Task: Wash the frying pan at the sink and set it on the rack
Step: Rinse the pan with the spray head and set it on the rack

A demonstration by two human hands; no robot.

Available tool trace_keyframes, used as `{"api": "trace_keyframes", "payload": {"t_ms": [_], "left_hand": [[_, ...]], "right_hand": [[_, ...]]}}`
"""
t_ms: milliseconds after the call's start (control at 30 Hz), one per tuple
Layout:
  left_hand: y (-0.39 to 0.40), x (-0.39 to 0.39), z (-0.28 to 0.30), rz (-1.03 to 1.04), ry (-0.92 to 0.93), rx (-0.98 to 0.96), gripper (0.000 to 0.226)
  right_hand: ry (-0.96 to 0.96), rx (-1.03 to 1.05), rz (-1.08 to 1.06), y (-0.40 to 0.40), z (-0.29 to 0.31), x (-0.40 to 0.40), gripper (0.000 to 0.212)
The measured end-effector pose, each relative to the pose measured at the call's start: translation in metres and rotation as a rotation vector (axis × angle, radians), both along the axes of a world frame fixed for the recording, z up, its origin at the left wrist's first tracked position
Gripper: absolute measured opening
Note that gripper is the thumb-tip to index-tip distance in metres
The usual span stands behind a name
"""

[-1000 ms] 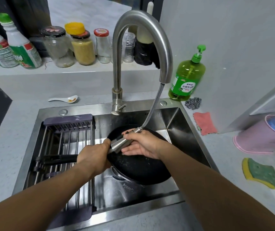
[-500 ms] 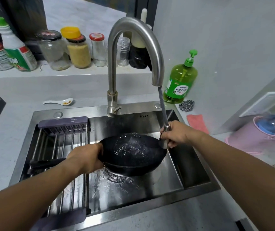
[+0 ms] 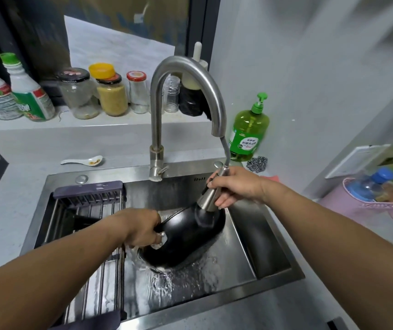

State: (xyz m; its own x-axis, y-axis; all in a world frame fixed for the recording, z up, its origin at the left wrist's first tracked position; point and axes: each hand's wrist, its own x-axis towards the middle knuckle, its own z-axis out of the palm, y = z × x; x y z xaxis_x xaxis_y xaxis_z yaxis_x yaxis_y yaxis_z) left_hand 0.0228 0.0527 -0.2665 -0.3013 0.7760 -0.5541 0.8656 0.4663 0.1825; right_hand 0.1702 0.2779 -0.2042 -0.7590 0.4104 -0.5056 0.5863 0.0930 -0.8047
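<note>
The black frying pan is turned over and tilted in the steel sink, its underside facing up. My left hand grips it where the handle meets the pan. My right hand holds the pull-out spray head just above the pan's far edge, aimed down at it. Water runs off the pan and splashes on the sink floor. The drying rack, metal bars with purple ends, spans the sink's left side, and the pan's handle lies over it.
The faucet arch rises behind the sink. Green dish soap and a steel scourer stand at the back right. Jars and bottles line the ledge. A white spoon lies on the counter. A pink basket sits at right.
The pan went from face up to flipped over with its underside up. My right hand carried the spray head from the pan's right rim to above its far edge.
</note>
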Motion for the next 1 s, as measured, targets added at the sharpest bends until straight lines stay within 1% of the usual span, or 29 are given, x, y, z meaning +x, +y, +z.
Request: {"api": "trace_keyframes", "payload": {"t_ms": [67,133,200,267,333,400,500,633,700,767,900,1000], "left_hand": [[0.004,0.001,0.003,0.080,-0.101,0.009,0.032],[0.007,0.002,0.004,0.159,-0.226,0.034,0.029],[0.009,0.003,0.005,0.223,-0.302,0.064,0.030],[0.010,0.004,0.005,0.237,-0.305,0.090,0.035],[0.009,0.004,0.007,0.243,-0.327,0.107,0.037],[0.006,0.001,0.009,0.243,-0.332,0.120,0.034],[-0.006,-0.008,0.009,0.199,-0.262,0.139,0.030],[-0.025,-0.017,0.002,0.120,-0.103,0.107,0.030],[-0.034,-0.021,0.001,0.132,-0.093,0.099,0.032],[-0.043,-0.024,0.000,0.172,-0.129,0.095,0.031],[-0.053,-0.026,-0.003,0.295,-0.301,0.097,0.025],[-0.048,-0.025,-0.007,0.376,-0.431,0.107,0.030]], "right_hand": [[0.033,-0.057,0.018,-0.012,0.008,-0.003,0.023],[0.079,-0.125,0.022,-0.023,0.012,-0.009,0.025],[0.118,-0.162,0.037,-0.031,0.014,-0.016,0.024],[0.136,-0.128,0.034,-0.033,0.013,-0.020,0.019],[0.144,-0.037,-0.020,-0.028,0.011,-0.020,0.018],[0.148,0.077,-0.090,-0.018,0.009,-0.018,0.015],[0.156,0.199,-0.166,-0.006,0.010,-0.015,0.011],[0.153,0.174,-0.189,-0.006,0.011,-0.017,0.013],[0.152,0.164,-0.197,-0.007,0.009,-0.017,0.016],[0.143,0.160,-0.214,-0.004,0.010,-0.015,0.019],[0.109,0.134,-0.198,0.004,0.017,-0.006,0.028],[0.126,-0.004,-0.187,-0.004,0.016,-0.006,0.035]]}}
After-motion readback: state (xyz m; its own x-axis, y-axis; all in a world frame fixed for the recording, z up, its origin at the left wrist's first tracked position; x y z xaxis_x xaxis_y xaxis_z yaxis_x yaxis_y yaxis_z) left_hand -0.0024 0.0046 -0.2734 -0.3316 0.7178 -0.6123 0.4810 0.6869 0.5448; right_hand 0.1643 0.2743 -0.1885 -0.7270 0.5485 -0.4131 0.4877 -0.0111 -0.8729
